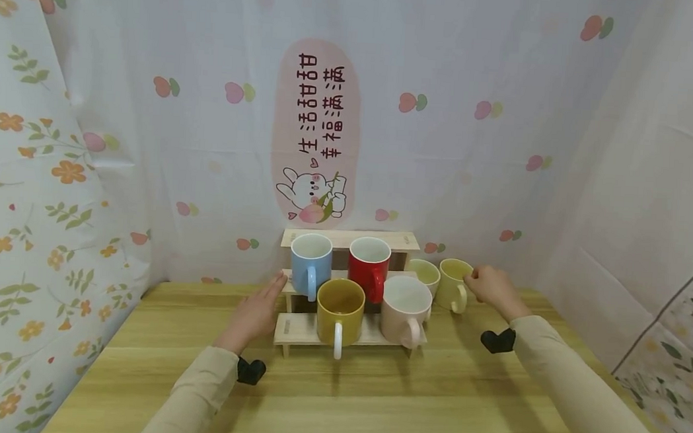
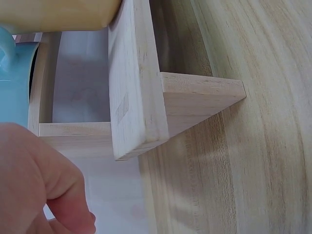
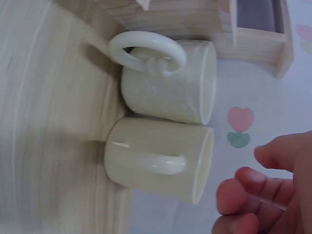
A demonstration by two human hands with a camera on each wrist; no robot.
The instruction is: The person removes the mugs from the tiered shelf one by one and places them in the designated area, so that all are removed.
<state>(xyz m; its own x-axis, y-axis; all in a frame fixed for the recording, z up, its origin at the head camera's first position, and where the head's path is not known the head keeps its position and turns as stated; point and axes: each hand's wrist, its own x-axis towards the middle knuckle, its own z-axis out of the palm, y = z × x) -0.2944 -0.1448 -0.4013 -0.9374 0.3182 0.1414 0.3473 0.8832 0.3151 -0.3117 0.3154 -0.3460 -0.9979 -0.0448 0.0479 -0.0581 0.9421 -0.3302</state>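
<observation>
A wooden stepped rack carries a light blue mug and a red mug on its middle step. On the lowest step stand a mustard-yellow mug with a white handle and a pale pink mug. My left hand is at the rack's left end, beside the blue mug, fingers extended in the head view. Right of the rack, a pale yellow mug stands against a cream mug. My right hand hovers by the yellow mug's rim, fingers loosely bent, apart from it in the right wrist view.
The rack's top step stands near a white curtain printed with fruit and a rabbit. A wood-grain table extends in front. Floral cloth hangs at the left, and another curtain closes the right side.
</observation>
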